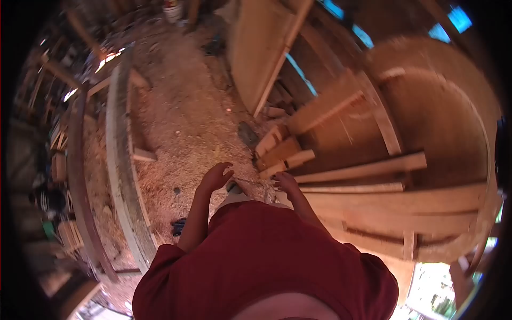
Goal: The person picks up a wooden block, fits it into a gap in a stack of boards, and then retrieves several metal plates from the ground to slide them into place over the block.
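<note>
My left hand [216, 176] hangs in front of me over the shavings-covered floor [181, 128]. Its fingers curl loosely, with a gap between them and the thumb, and nothing is in them. On the other side my right hand [286, 183] is held low, fingers slightly bent and apart, with no object visible in it. Close beyond it lie short wood blocks [280, 152]. A long wooden strip [357, 169] runs off to the right from beside that hand. A shoe [232, 187] shows below, between the hands.
On the left, a long timber beam [120, 144] and a darker rail [80, 176] run lengthwise. A tall wooden panel [258, 48] leans ahead. Large curved woodwork [442, 69] and stacked boards [416, 205] fill the right side. A dark blue item [178, 226] lies on the floor.
</note>
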`<state>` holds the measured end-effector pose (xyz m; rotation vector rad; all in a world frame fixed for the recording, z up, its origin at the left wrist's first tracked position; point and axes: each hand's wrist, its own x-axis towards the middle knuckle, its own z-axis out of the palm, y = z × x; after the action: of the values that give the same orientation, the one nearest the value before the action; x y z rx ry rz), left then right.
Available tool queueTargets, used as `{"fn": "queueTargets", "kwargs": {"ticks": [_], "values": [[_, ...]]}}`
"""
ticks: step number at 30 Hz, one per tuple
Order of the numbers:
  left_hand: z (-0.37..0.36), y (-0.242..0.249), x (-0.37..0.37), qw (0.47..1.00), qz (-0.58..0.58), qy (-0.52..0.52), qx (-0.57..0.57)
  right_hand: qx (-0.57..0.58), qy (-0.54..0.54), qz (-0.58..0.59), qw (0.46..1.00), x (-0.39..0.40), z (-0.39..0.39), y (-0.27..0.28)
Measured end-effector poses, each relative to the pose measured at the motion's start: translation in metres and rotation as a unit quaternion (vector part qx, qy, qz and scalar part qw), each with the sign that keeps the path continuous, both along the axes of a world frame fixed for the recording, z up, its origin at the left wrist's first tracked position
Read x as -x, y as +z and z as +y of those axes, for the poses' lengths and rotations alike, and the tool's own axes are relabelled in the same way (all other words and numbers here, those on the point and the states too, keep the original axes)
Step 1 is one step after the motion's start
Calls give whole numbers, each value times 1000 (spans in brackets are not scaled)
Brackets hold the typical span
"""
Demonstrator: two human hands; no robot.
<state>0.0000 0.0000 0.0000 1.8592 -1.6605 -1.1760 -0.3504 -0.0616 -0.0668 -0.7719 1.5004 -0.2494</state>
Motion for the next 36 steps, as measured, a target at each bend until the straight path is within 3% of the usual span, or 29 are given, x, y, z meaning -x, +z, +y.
{"fn": "queueTargets", "kwargs": {"ticks": [2,3,7,11,16,19,25,30,36], "values": [[22,12,9,995,13,97,-4,33,71,-36,996,10,-26,-8],[-12,26,-85,991,-17,124,47,81,100,-68,989,-89,-94,8],[62,-4,-145,964,16,260,54,58,155,-45,985,-156,-115,41],[115,-19,-166,939,-41,337,64,95,239,-12,966,-212,-156,25],[143,-36,-166,883,48,465,-28,96,238,-43,966,-291,-210,1],[117,-42,-191,886,66,450,-90,113,251,-56,960,-342,-260,-19],[-13,-75,-301,902,40,423,-72,128,231,-75,962,-447,-388,-64],[-111,-86,-406,894,22,432,-119,91,309,-28,946,-529,-483,-55],[-156,-76,-466,847,-26,513,-136,138,365,-38,920,-630,-567,-35]]}}
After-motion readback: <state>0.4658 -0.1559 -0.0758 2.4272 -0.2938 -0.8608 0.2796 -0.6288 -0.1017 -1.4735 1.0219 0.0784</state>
